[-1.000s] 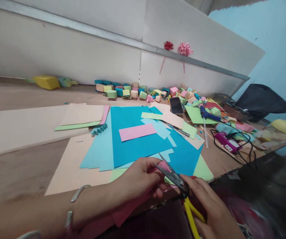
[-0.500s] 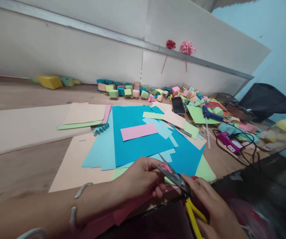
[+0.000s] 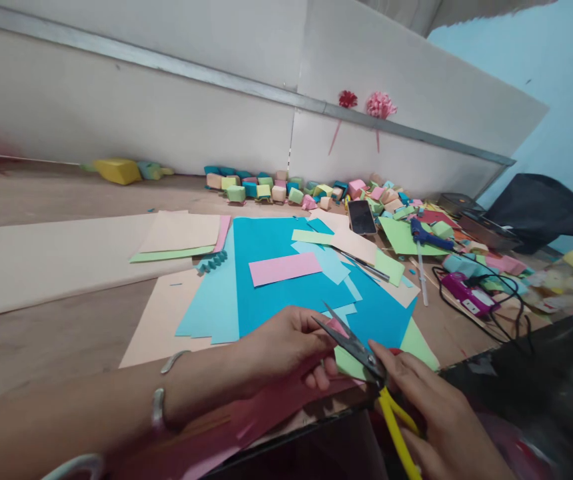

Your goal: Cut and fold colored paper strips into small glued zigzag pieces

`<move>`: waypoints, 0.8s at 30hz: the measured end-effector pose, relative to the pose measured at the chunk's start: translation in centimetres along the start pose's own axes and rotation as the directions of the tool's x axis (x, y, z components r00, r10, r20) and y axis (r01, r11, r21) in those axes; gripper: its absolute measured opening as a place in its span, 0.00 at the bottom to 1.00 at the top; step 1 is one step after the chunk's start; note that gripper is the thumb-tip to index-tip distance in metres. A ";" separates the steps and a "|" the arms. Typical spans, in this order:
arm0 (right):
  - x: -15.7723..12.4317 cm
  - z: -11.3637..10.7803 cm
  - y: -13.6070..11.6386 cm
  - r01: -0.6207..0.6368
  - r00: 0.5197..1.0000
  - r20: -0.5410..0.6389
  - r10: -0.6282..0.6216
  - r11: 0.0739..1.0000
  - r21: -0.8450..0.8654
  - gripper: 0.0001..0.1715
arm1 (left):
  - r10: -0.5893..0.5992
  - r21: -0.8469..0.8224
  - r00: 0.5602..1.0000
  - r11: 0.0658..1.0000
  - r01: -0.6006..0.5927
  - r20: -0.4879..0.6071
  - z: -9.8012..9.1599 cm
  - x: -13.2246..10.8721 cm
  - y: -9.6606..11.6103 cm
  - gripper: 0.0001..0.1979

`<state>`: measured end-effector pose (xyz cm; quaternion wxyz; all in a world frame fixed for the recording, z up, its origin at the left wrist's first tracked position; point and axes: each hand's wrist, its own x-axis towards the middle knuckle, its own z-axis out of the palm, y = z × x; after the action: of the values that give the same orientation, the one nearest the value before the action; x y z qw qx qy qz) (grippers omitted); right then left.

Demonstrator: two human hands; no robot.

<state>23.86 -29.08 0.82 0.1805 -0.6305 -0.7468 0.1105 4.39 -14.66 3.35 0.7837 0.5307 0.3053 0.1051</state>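
The right hand [image 3: 431, 400] is wrapped around the yellow handles of a pair of scissors [image 3: 359, 352], its fingers curled and partly hidden. The left hand [image 3: 286, 343] pinches a small pink paper piece [image 3: 336, 327] between thumb and forefinger, the other fingers loosely bent. That piece lies between the 2 parted blades in this view, above the table's near edge; whether the metal touches it, I cannot tell. A silver cuff [image 3: 158, 407] circles the left forearm, and a larger pink sheet [image 3: 266, 410] lies below it.

Beyond the hands, a pink strip [image 3: 285, 269] rests on a dark blue sheet [image 3: 266, 307], which overlaps light blue paper [image 3: 209, 307]. Farther right are a purple box [image 3: 466, 293] with a black cable looped beside it, a blue glue gun [image 3: 431, 237] and a phone [image 3: 361, 218] lying flat.

Paper cubes [image 3: 236, 194] in mixed colours line the back of the table. Behind them, 2 paper flowers, 1 red [image 3: 348, 99] and 1 pink [image 3: 381, 105], show against a white panel [image 3: 216, 120].
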 end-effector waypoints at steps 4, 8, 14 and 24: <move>3.6 -1.3 0.0 -0.006 1.000 -0.002 0.006 0.999 -0.034 0.40 | 0.036 0.064 0.997 0.997 -0.032 -0.064 -2.3 0.5 2.1 0.16; 10.0 -2.3 0.2 0.070 0.997 0.050 -0.064 0.989 -0.128 0.35 | 0.069 0.118 0.995 0.991 -0.060 -0.075 -6.7 1.5 3.7 0.11; 17.1 -1.3 0.2 0.200 0.977 0.117 -0.179 0.959 -0.201 0.33 | 0.214 0.054 0.951 0.977 -0.207 -0.223 -11.5 2.3 4.5 0.08; 16.6 1.4 2.0 0.178 0.977 0.131 -0.169 0.982 -0.062 0.34 | 0.152 0.035 0.953 0.988 -0.148 -0.262 -10.7 3.2 2.9 0.12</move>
<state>22.82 -12.31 0.94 0.1189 -0.5610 -0.8123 0.1065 1.08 -3.70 2.08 0.7219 0.5392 0.3666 0.2317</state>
